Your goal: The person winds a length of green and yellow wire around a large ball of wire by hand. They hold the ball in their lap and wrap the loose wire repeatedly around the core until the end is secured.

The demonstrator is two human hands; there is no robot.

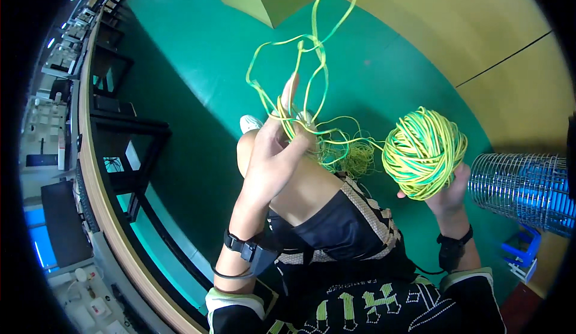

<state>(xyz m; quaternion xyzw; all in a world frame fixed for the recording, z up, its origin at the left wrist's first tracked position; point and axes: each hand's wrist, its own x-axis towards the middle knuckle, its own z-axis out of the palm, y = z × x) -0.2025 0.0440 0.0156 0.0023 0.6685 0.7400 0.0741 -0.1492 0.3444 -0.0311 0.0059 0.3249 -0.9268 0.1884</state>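
My right hand [451, 191] holds a large round ball of yellow-green wire [423, 153] from below and behind; most of its fingers are hidden by the ball. My left hand [277, 148] is closed around loose strands of the same wire, with one finger pointing up among them. Wide loops of wire [318, 40] stand out above that hand. A single strand runs from the ball across to the left hand. Below, a loose tangle of wire [357, 159] hangs or lies beyond my knee; which of the two I cannot tell.
To the right lies a wire-mesh cylinder [519, 187] with blue inside, beside a blue plastic piece [523, 247]. A long wooden-edged workbench [99, 184] with parts and tools runs along the left. Yellow panels [432, 10] rise from the green floor [198, 70] at the far side.
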